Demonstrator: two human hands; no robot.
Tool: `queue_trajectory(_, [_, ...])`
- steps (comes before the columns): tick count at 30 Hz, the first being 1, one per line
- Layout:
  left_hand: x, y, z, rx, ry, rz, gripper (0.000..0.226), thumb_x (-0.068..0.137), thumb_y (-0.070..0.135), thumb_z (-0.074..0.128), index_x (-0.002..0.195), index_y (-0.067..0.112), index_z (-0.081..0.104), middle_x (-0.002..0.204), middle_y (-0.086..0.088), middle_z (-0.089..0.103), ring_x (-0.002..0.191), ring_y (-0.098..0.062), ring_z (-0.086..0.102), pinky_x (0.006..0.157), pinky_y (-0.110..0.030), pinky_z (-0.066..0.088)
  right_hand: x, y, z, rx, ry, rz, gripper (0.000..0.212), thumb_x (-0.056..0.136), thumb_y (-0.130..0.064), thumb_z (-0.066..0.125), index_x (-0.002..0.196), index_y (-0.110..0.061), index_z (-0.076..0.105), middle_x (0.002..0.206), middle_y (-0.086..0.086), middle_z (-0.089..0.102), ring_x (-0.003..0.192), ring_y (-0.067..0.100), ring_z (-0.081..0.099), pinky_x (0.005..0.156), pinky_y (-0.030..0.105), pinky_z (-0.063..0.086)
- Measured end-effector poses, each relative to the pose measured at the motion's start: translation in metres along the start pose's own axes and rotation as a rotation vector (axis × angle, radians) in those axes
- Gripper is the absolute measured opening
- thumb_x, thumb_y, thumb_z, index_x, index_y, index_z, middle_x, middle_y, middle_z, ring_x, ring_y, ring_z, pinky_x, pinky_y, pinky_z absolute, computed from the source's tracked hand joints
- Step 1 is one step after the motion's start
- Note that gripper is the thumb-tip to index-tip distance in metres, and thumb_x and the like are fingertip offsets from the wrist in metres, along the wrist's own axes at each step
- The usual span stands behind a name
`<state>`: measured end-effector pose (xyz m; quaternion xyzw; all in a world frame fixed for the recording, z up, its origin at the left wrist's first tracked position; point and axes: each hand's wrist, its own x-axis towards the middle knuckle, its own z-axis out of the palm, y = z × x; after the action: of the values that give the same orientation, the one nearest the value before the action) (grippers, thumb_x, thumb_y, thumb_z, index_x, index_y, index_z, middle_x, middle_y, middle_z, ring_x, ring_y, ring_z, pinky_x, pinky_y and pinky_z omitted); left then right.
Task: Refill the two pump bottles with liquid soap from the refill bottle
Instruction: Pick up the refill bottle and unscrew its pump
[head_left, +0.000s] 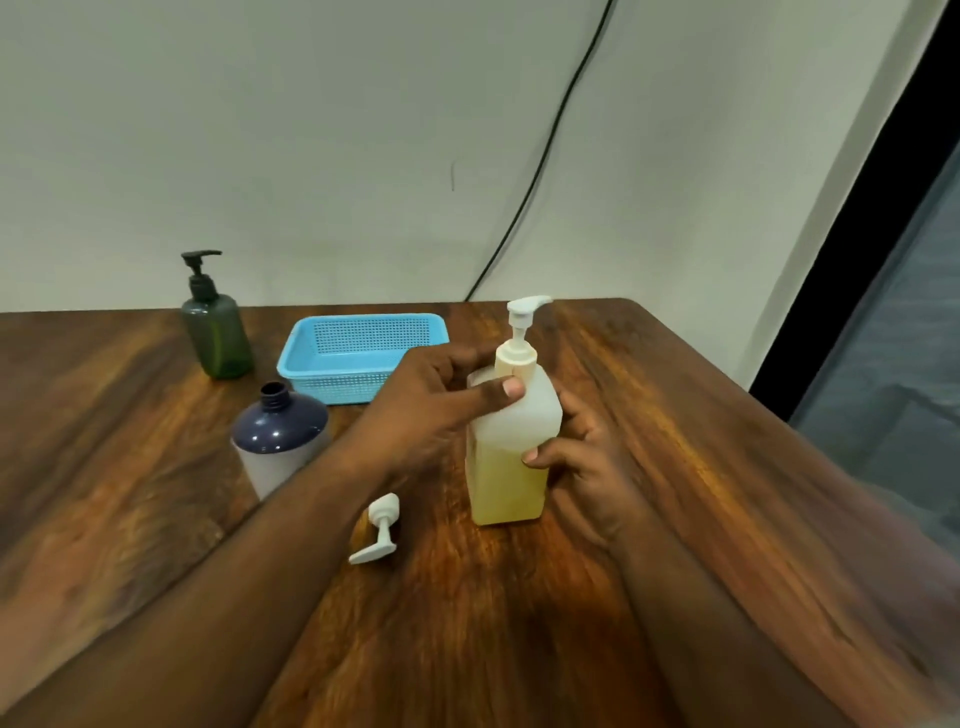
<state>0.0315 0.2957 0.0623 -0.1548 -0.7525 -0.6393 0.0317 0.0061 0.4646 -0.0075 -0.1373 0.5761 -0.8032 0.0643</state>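
A square translucent white pump bottle (511, 467) stands upright at the table's middle, about half full of yellow soap, with its white pump head (522, 332) on top. My left hand (441, 400) reaches across and grips the bottle's shoulder and pump collar. My right hand (587, 457) holds the bottle's right side. A dark blue and grey bottle (278, 441) stands to the left with its neck uncapped. A loose white pump head (378, 530) lies on the table beside my left forearm. A dark green pump bottle (218, 332) with a black pump stands at the back left.
A light blue perforated plastic basket (358, 353) sits behind my left hand. The wooden table (701, 467) ends at the right, with a dark frame and window beyond. A black cable hangs down the wall behind the table.
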Motion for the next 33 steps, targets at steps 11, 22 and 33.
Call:
queue_trajectory(11, [0.0, -0.009, -0.012, 0.046, -0.001, -0.017, 0.029, 0.087, 0.016, 0.07, 0.11, 0.033, 0.065, 0.107, 0.015, 0.071, 0.099, 0.001, 0.066, 0.083, -0.02, 0.055, -0.011, 0.022, 0.017, -0.088, -0.029, -0.008, 0.065, 0.075, -0.01, 0.067, 0.134, -0.025, 0.047, 0.118, 0.001, 0.068, 0.107, 0.022, 0.065, 0.081, 0.034, 0.055])
queue_trajectory(22, [-0.001, -0.015, 0.004, 0.012, 0.293, 0.044, 0.04, 0.072, 0.014, 0.083, 0.11, 0.017, 0.072, 0.1, 0.007, 0.074, 0.091, -0.003, 0.071, 0.082, -0.028, 0.058, -0.012, 0.03, 0.018, -0.212, 0.055, -0.096, 0.07, 0.073, -0.015, 0.071, 0.137, -0.02, 0.045, 0.118, -0.003, 0.067, 0.11, 0.017, 0.064, 0.082, 0.031, 0.056])
queue_trajectory(33, [-0.004, -0.027, 0.007, 0.128, 0.327, 0.175, 0.042, 0.07, 0.032, 0.084, 0.095, 0.049, 0.056, 0.101, 0.02, 0.058, 0.093, 0.007, 0.058, 0.079, -0.017, 0.053, -0.011, 0.028, 0.015, -0.341, 0.075, -0.054, 0.076, 0.072, -0.026, 0.071, 0.141, -0.016, 0.04, 0.119, -0.012, 0.062, 0.103, -0.001, 0.063, 0.076, 0.018, 0.054])
